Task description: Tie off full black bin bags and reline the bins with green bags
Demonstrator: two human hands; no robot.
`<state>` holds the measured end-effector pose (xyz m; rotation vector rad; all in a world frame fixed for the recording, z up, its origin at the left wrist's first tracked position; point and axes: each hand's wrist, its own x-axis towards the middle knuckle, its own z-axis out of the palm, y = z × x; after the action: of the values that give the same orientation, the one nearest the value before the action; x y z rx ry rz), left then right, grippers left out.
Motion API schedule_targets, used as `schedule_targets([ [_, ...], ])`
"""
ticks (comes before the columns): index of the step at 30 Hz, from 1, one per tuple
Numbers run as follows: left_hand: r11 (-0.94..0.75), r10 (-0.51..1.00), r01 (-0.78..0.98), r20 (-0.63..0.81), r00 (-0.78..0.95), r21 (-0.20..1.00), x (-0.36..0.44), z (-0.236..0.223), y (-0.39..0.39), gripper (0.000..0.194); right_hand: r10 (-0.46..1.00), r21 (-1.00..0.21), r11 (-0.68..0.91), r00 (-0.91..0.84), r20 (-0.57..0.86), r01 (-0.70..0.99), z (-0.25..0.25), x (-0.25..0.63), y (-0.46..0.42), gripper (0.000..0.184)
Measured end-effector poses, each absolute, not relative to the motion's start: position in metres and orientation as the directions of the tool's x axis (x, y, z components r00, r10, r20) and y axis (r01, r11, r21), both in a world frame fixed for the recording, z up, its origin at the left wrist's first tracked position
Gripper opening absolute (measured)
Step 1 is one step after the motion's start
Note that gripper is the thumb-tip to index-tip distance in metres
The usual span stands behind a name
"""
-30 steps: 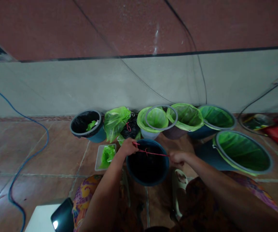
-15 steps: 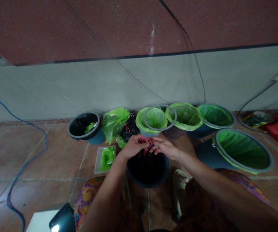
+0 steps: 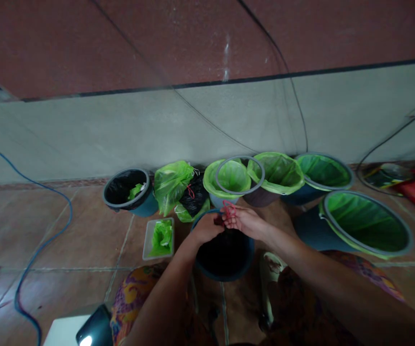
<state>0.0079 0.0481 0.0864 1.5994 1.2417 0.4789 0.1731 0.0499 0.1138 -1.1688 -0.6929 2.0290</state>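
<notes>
Over the bin, dark blue and black inside, my two hands meet at its far rim. My right hand is closed on a pink drawstring, whose loop stands up above the fingers. Pressed close beside it, my left hand has its fingers pinched together; what they hold is hidden. Deep shadow in the bin conceals its contents. Just behind lie a tied black bag with a red string and a full green bag.
Green-lined bins stand along the wall, one with a loose grey ring over it. A larger lined bin is at right. At left are a black-lined bin, a small white tub and a blue cable.
The pink drawstring, between both hands before, now loops above my right fingers. My left hand has drawn slightly down and toward me. The view has shifted a little.
</notes>
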Motion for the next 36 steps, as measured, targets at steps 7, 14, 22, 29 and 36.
schedule_targets([
  [7, 0.128, 0.937, 0.619, -0.299, 0.179, 0.775, 0.017, 0.079, 0.037, 0.023, 0.786, -0.734, -0.618, -0.235, -0.571, -0.281, 0.116, 0.18, 0.054, 0.012],
  [14, 0.518, 0.85, 0.03, -0.518, 0.091, 0.855, 0.015, 0.073, 0.038, 0.019, 0.736, -0.694, -0.653, -0.037, -0.676, -0.303, 0.105, 0.199, 0.057, 0.016],
  [22, 0.441, 0.867, 0.172, -0.467, 0.173, 0.881, 0.017, 0.064, 0.041, 0.026, 0.786, -0.692, -0.609, -0.175, -0.593, -0.387, 0.107, 0.191, 0.051, 0.011],
  [29, -0.083, 0.779, 0.464, -0.233, 0.582, 0.882, 0.021, 0.072, 0.038, 0.017, 0.852, -0.826, -0.492, -0.351, -0.389, -0.277, 0.119, 0.171, 0.048, 0.016],
  [36, 0.013, 0.819, 0.509, -0.301, 0.488, 0.861, 0.017, 0.074, 0.039, 0.03, 0.942, -0.949, -0.272, -0.16, -0.296, 0.156, 0.098, 0.173, 0.057, 0.038],
])
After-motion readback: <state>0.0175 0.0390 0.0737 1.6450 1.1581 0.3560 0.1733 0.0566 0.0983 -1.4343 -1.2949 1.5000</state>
